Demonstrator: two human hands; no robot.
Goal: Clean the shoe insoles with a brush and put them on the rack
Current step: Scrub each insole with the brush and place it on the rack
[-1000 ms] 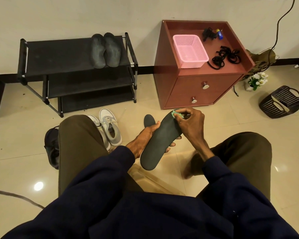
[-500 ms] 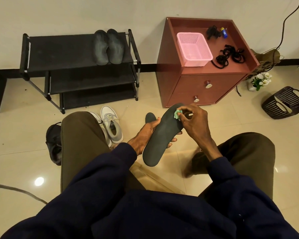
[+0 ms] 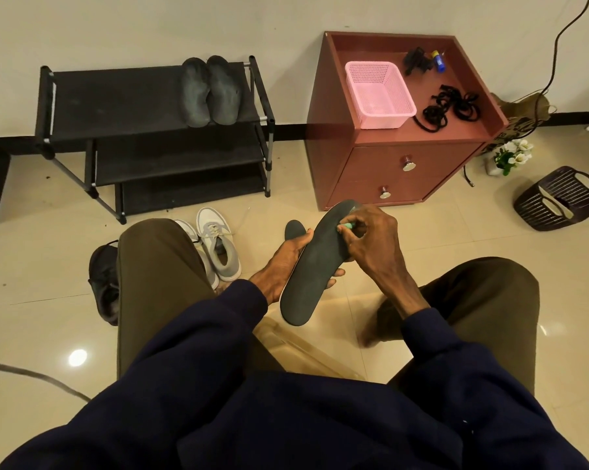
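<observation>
A dark grey insole (image 3: 315,266) is held tilted between my knees, toe end away from me. My left hand (image 3: 281,264) grips it from underneath along its left edge. My right hand (image 3: 371,239) pinches a small green brush (image 3: 344,226) and presses it on the insole's upper part. Another dark insole (image 3: 293,230) lies on the floor just behind my left hand, partly hidden. Two grey insoles (image 3: 211,91) lie side by side on the top shelf of the black shoe rack (image 3: 116,103).
A reddish cabinet (image 3: 388,164) holds a pink basket (image 3: 379,93) and black laces (image 3: 451,108). Grey sneakers (image 3: 216,247) and a black shoe (image 3: 103,283) sit by my left knee. A dark basket (image 3: 559,198) lies on the floor at right.
My right hand has moved the brush down from the insole's toe tip toward its middle. The view has shifted slightly; the left hand keeps its hold.
</observation>
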